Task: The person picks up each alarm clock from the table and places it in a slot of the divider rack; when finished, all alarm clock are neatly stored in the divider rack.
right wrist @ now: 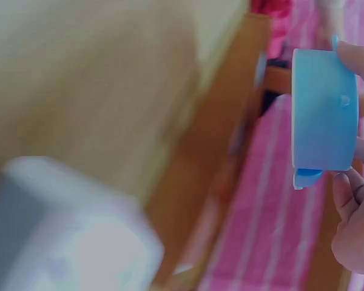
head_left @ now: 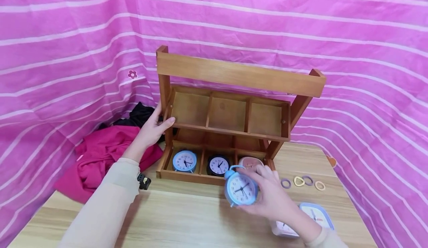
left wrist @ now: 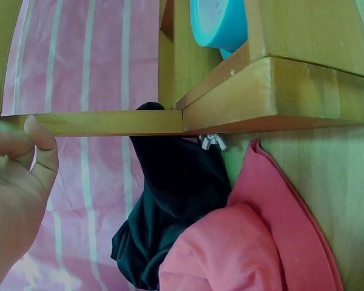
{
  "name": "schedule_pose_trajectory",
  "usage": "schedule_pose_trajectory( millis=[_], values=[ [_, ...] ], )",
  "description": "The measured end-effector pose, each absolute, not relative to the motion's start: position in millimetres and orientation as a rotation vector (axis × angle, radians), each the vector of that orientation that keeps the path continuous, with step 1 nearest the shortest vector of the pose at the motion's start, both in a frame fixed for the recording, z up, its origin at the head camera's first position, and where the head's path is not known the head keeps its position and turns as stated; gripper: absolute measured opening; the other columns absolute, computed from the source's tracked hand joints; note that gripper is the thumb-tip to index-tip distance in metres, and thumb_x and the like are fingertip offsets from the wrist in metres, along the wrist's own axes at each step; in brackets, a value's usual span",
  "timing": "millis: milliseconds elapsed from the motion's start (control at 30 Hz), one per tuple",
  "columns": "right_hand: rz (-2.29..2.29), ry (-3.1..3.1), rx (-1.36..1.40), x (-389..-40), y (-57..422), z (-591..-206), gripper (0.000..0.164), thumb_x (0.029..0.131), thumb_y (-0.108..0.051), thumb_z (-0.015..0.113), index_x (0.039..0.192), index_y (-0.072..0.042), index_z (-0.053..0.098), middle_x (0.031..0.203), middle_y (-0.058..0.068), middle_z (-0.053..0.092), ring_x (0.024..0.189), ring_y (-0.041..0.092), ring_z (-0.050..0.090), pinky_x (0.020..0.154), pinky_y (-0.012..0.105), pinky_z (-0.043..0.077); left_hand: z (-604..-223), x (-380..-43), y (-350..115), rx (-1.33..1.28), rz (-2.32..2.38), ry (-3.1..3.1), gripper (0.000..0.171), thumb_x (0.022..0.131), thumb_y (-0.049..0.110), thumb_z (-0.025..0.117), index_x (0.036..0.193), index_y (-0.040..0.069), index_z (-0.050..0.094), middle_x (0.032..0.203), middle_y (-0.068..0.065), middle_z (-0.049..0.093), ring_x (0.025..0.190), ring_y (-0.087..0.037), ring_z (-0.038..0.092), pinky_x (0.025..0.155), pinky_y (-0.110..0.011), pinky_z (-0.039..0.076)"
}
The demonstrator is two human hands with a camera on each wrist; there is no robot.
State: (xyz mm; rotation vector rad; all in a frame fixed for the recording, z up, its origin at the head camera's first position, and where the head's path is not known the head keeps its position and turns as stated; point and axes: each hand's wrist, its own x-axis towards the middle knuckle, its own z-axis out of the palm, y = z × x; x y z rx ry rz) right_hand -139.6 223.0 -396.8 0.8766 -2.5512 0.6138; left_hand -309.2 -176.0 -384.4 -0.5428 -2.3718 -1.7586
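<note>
My right hand point(head_left: 272, 196) grips a light blue round alarm clock point(head_left: 241, 189) by its rim, its face turned up toward the head camera. The clock is held in front of a two-tier wooden rack point(head_left: 240, 73). In the right wrist view the blue casing point(right wrist: 324, 109) shows side-on between thumb and fingers. My left hand point(head_left: 152, 127) holds the rack's left post, thumb at the corner of the upper tray. In the lower tray's compartments sit another blue clock point(head_left: 185, 161), a black clock point(head_left: 218, 165) and a pink clock point(head_left: 250, 162), partly hidden by the right hand.
The upper tray point(head_left: 227, 112) has three bare compartments. Red cloth point(head_left: 107, 147) and black cloth point(head_left: 138, 115) lie left of the rack. On the right are several hair ties point(head_left: 298, 181) and a white-and-blue square clock point(head_left: 315, 214), partly behind my right forearm. Pink striped fabric point(head_left: 234, 18) surrounds the table.
</note>
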Motion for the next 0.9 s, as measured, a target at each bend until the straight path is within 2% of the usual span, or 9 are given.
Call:
schedule_pose_trajectory(
  millis=[233, 400, 633, 700, 833, 900],
  values=[
    [0.676, -2.505, 0.92, -172, 188, -336, 0.101, 0.058, -0.052, 0.101, 0.144, -0.018, 0.06, 0.118, -0.004, 0.062, 0.111, 0.017, 0.049, 0.085, 0.042, 0.032, -389, -311, -173, -0.536, -1.783, -2.373, 0.087, 0.106, 0.022, 0.062, 0.167, 0.043, 0.004, 0.16, -0.019, 0.032, 0.095, -0.044, 0.059, 0.068, -0.034, 0.047],
    [0.709, -2.436, 0.896, -205, 169, -303, 0.097, 0.061, -0.05, 0.1, 0.143, -0.015, 0.06, 0.12, 0.001, 0.06, 0.112, 0.022, 0.048, 0.085, 0.044, 0.031, -390, -313, -169, -0.559, -1.794, -2.355, 0.083, 0.107, 0.021, 0.062, 0.167, 0.046, 0.009, 0.159, -0.019, 0.035, 0.098, -0.044, 0.062, 0.073, -0.036, 0.051],
    [0.684, -2.39, 0.884, -248, 134, -285, 0.093, 0.065, -0.053, 0.097, 0.143, -0.017, 0.061, 0.122, 0.004, 0.06, 0.114, 0.026, 0.048, 0.087, 0.045, 0.032, -389, -313, -171, -0.575, -1.767, -2.355, 0.082, 0.107, 0.022, 0.061, 0.167, 0.045, 0.009, 0.161, -0.018, 0.034, 0.1, -0.046, 0.063, 0.075, -0.037, 0.053],
    [0.668, -2.388, 0.875, -256, 122, -281, 0.092, 0.066, -0.053, 0.096, 0.143, -0.018, 0.061, 0.123, 0.005, 0.06, 0.115, 0.026, 0.048, 0.087, 0.046, 0.034, -388, -313, -173, -0.575, -1.756, -2.363, 0.082, 0.107, 0.025, 0.061, 0.167, 0.046, 0.009, 0.163, -0.016, 0.033, 0.101, -0.046, 0.064, 0.076, -0.041, 0.054],
    [0.62, -2.427, 0.852, -270, 100, -278, 0.091, 0.068, -0.057, 0.095, 0.144, -0.019, 0.061, 0.127, 0.006, 0.06, 0.119, 0.027, 0.049, 0.091, 0.049, 0.037, -387, -312, -177, -0.562, -1.761, -2.374, 0.081, 0.107, 0.029, 0.061, 0.166, 0.049, 0.008, 0.168, -0.013, 0.027, 0.114, -0.044, 0.063, 0.087, -0.053, 0.056],
    [0.603, -2.461, 0.838, -274, 91, -278, 0.092, 0.068, -0.059, 0.094, 0.144, -0.019, 0.061, 0.129, 0.006, 0.06, 0.12, 0.027, 0.049, 0.093, 0.049, 0.039, -388, -310, -178, -0.545, -1.753, -2.385, 0.082, 0.107, 0.03, 0.061, 0.166, 0.049, 0.008, 0.168, -0.014, 0.027, 0.115, -0.045, 0.063, 0.088, -0.055, 0.056]
  ],
)
